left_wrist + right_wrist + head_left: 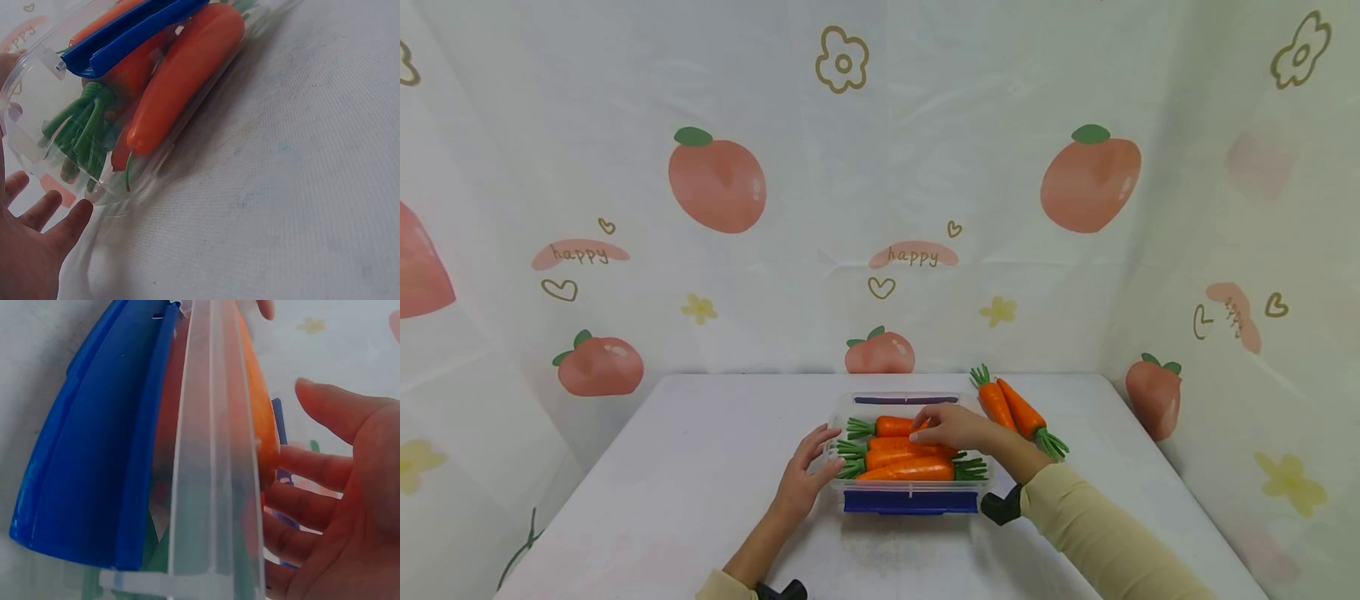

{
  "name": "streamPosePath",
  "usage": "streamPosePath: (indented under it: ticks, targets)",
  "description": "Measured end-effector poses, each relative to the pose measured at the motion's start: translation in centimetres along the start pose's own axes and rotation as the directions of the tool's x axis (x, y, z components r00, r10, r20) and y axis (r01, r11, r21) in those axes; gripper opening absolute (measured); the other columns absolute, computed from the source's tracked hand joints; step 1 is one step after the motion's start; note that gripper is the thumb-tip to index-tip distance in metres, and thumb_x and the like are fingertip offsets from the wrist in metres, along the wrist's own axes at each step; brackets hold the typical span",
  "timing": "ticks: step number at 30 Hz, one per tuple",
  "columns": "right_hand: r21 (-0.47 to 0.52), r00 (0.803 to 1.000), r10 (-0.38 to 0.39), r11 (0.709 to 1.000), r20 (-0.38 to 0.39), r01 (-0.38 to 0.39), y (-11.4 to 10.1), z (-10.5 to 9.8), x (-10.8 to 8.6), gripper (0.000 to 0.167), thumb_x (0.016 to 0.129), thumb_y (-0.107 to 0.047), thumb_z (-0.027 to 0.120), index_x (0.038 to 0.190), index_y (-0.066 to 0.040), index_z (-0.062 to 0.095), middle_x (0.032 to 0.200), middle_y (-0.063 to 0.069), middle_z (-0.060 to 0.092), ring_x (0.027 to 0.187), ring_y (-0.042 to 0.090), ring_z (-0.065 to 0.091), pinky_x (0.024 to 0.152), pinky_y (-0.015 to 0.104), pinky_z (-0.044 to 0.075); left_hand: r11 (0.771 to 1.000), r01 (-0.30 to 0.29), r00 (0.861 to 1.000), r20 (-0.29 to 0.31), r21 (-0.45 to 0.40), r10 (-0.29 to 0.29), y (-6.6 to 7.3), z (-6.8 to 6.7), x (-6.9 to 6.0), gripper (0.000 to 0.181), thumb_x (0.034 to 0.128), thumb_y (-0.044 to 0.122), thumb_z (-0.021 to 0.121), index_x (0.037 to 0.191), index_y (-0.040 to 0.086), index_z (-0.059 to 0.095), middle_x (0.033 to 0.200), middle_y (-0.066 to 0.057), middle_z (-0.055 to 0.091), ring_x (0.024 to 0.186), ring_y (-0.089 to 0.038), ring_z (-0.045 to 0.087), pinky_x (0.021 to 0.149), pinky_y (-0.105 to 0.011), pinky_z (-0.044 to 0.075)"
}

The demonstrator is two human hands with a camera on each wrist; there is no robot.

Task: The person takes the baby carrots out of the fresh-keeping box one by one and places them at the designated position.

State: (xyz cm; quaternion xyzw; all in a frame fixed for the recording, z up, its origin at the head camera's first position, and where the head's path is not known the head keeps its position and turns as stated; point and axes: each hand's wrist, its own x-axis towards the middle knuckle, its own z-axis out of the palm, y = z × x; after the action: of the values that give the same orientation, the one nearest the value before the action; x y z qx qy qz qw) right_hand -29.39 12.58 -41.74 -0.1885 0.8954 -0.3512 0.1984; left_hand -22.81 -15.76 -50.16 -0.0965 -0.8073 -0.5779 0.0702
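Note:
A clear plastic box [910, 486] with blue clip flaps stands on the table, and several orange carrots [906, 469] with green tops lie in it. My left hand [801, 479] is at the box's left side, fingers spread; in the left wrist view its fingertips are close to the clear wall, and contact is hard to tell. My right hand [958, 427] reaches over the box from the right, fingertips down at the rear carrots. In the right wrist view its thumb stands apart from the fingers, which are partly hidden behind the box rim and a carrot [262, 419].
Two more carrots [1021, 408] lie on the white table [700, 467] behind and right of the box. The near blue flap [912, 502] hangs outward. A white curtain [880, 167] printed with fruit stands behind the table and at both sides.

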Motion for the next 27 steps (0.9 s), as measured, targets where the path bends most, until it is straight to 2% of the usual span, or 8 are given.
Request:
streamPosePath:
  ticks: [6, 12, 18, 22, 27]
  targets:
    - [-0.025, 0.999, -0.021, 0.999, 0.05, 0.022, -0.2, 0.2, 0.1, 0.032, 0.088, -0.036, 0.071, 0.11, -0.014, 0.067, 0.095, -0.001, 0.062, 0.08, 0.018, 0.056, 0.07, 0.029, 0.052, 1.0, 0.01, 1.0, 0.001, -0.011, -0.01, 0.0, 0.0, 0.0, 0.047, 0.0927, 0.028, 0.064, 0.138, 0.018, 0.054, 0.154, -0.013, 0.033, 0.131, -0.044, 0.04, 0.105, -0.066, 0.028]
    - [-0.058, 0.994, -0.062, 0.996, 0.088, 0.067, -0.7, 0.2, 0.3, 0.032, 0.087, -0.033, 0.073, 0.111, -0.013, 0.068, 0.092, 0.0, 0.063, 0.078, 0.018, 0.056, 0.069, 0.03, 0.052, 1.0, 0.023, 1.0, -0.011, -0.015, -0.023, 0.1, 0.1, 0.0, 0.048, 0.0926, 0.023, 0.064, 0.138, 0.015, 0.053, 0.154, -0.015, 0.033, 0.131, -0.044, 0.04, 0.104, -0.067, 0.028]
    - [-0.137, 0.984, -0.107, 0.982, 0.143, 0.127, -1.1, 0.0, 0.6, 0.029, 0.087, -0.028, 0.073, 0.114, -0.017, 0.07, 0.086, -0.001, 0.061, 0.077, 0.017, 0.054, 0.068, 0.029, 0.048, 1.0, 0.013, 1.0, 0.001, -0.02, -0.013, 0.2, -0.1, -0.1, 0.048, 0.0924, 0.027, 0.065, 0.138, 0.017, 0.054, 0.154, -0.013, 0.032, 0.131, -0.043, 0.04, 0.104, -0.066, 0.028]
    - [-0.178, 0.976, -0.159, 0.966, 0.151, 0.185, -1.3, -0.1, 0.4, 0.027, 0.088, -0.025, 0.073, 0.113, -0.017, 0.071, 0.082, -0.002, 0.059, 0.077, 0.017, 0.053, 0.067, 0.029, 0.045, 1.0, 0.001, 1.0, 0.001, -0.031, -0.001, 0.1, 0.0, -0.1, 0.047, 0.0925, 0.022, 0.065, 0.138, 0.015, 0.053, 0.153, -0.015, 0.033, 0.13, -0.044, 0.041, 0.104, -0.067, 0.029]
    - [-0.212, 0.969, -0.21, 0.949, 0.132, 0.234, -1.3, -0.2, 0.5, 0.025, 0.089, -0.026, 0.072, 0.112, -0.018, 0.072, 0.089, -0.008, 0.06, 0.083, 0.015, 0.052, 0.071, 0.028, 0.047, 1.0, -0.003, 1.0, 0.004, -0.028, 0.003, 0.1, 0.0, -0.1, 0.047, 0.093, 0.023, 0.064, 0.138, 0.015, 0.053, 0.153, -0.015, 0.033, 0.13, -0.045, 0.041, 0.104, -0.067, 0.028]
